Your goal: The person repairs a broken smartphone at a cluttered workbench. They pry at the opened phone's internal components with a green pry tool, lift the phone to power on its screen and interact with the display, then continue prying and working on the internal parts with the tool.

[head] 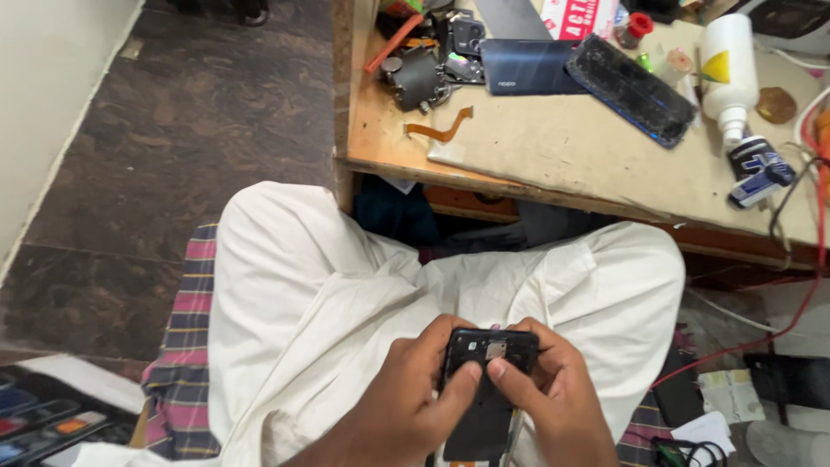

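Down low: hands: two, both over the lap in white cloth.
Left hand (406,393): held the left side of the opened black phone (488,380), thumb pressed on top.
Right hand (553,398): held the right side of that phone, thumb beside the small silver square.
Table (553,147): tan, near edge above the knees, bare room in the middle.
White bottle (729,69): one, near the right edge, with a yellow mark.
Red and white box (581,15): one, at the far edge.
Blue phone back (527,67): one, beside a dark cracked screen (631,89).
Orange ribbon strip (439,126): one, near the left corner.
Floor (173,130): dark stone, open on the left.
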Demonstrator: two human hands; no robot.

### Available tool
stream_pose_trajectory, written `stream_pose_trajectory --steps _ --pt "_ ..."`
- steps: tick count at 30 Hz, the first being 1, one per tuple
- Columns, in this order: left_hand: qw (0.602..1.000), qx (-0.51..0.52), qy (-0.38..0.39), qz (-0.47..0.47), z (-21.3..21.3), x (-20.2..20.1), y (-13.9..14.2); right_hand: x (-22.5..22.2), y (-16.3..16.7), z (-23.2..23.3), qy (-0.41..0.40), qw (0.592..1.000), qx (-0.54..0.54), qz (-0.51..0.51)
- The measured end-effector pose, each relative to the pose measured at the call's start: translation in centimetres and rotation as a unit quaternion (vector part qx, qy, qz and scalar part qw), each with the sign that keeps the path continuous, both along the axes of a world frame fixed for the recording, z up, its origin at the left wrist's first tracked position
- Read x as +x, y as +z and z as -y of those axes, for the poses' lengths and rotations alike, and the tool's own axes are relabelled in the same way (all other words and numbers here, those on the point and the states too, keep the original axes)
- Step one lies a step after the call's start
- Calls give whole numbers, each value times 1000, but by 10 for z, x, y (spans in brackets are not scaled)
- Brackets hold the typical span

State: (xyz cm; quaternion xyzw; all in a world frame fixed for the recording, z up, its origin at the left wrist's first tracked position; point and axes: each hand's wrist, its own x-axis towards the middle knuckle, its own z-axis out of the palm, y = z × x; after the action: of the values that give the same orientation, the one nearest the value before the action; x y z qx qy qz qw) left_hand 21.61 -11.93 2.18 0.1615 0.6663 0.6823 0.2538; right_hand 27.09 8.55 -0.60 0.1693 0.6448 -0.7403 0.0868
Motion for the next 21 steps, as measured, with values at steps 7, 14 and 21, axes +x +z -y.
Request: stream_pose_trajectory --steps 7,14,21 --pt "998 -27 -10 -52 1 -1 -1 3 -18 2 -3 1000 -6 -14" --pt "999 -28 -41 0 1 -1 -18 10 -28 1 -3 1000 14 -25" --pt "991 -55 7 -120 4 13 -20 23 -24 19 -69 997 41 -11"
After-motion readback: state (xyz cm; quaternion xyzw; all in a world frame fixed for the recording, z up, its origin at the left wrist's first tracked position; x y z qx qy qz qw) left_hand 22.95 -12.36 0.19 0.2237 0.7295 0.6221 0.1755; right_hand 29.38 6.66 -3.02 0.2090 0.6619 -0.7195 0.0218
